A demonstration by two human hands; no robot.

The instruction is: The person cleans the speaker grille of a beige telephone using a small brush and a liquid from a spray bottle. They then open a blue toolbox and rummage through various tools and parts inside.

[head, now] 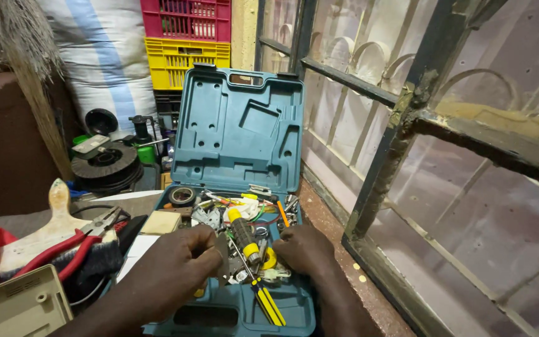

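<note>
I see both hands down in the open teal tool case (238,131): my left hand (179,262) curled, pinching something small I cannot make out, my right hand (304,249) closed beside the yellow-handled screwdriver (244,234)

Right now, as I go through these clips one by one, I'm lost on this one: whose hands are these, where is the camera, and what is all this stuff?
The one picture comes from a camera worn on a person's head, looking down at their own bare hands. Both hands reach into an open blue tool case whose lid stands upright. The left hand and the right hand rest among loose tools; whether either grips anything cannot be told. Between them lies a screwdriver with a yellow and black handle. A roll of tape sits in the case's far corner. Left of the case lie red-handled pliers and a wide paintbrush. A metal window frame stands on the right.
</note>
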